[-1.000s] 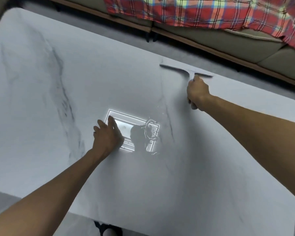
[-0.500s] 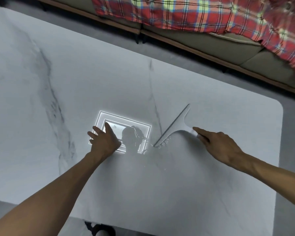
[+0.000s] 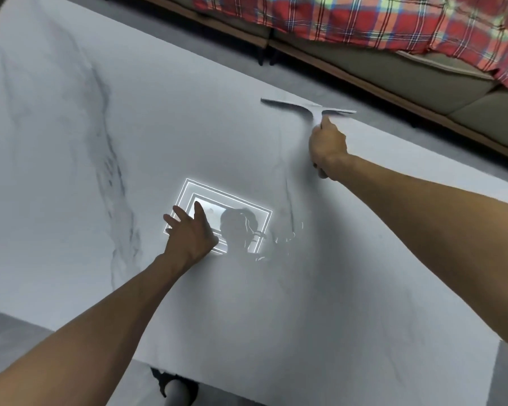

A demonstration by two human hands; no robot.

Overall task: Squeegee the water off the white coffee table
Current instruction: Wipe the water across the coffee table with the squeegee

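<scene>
The right hand [image 3: 327, 145] is gripping the handle of the pale squeegee [image 3: 305, 106], fingers curled round it, with the blade sitting at the far edge of the white marbled surface [image 3: 71, 142]. The left hand [image 3: 189, 232] is resting flat near the middle of the surface, fingers straight and spread, holding nothing. Beads of water [image 3: 285, 240] are lying near it, toward the right edge.

Right hand [image 3: 327, 148] grips squeegee [image 3: 308, 106] at coffee table [image 3: 71, 142] far edge; left hand [image 3: 189, 234] flat on top
</scene>
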